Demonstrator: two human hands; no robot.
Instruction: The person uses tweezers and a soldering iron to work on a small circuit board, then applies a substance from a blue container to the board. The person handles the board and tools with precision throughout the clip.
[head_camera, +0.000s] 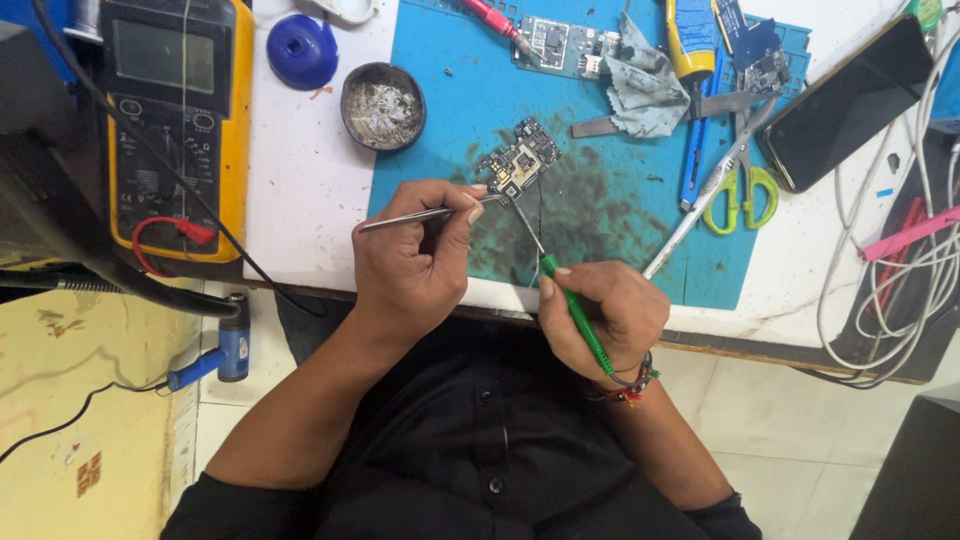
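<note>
Both forearms come up over desk (300, 200) near edge, wrists bent inward. L hand (410, 265): fingers curled tight, pinching metal tweezers (425, 214), tips on small circuit board (518, 160). R hand (600, 315): fingers closed round green-handled probe (575, 312), held like a pen, tip slanting up-left to same board. Board lies on blue mat (600, 200), nr mat's left edge, mid-desk. Beyond, just off mat's left edge: round tin (383, 105) w/ grey crumbly residue inside. Yellow multimeter (175, 120) at desk's left edge.
</note>
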